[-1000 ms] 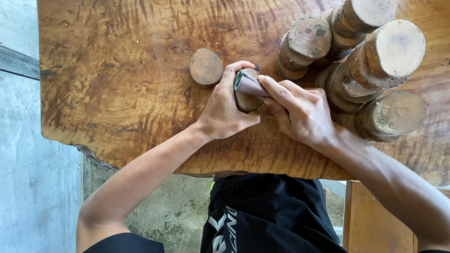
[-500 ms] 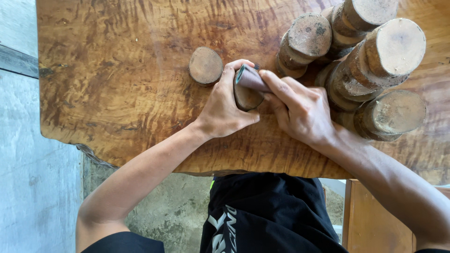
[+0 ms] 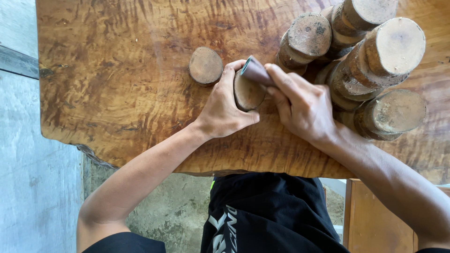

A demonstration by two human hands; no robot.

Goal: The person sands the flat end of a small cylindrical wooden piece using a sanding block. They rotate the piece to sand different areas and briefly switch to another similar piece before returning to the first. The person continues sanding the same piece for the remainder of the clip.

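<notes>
Head view:
Left hand: fingers clenched round a small log standing upright on the desk.
Right hand: fingers pinch a folded sandpaper, pressed on the log's top edge.
Disc: flat on the desk, just left of the left hand.
Logs: clustered upright, right of the hands.
</notes>
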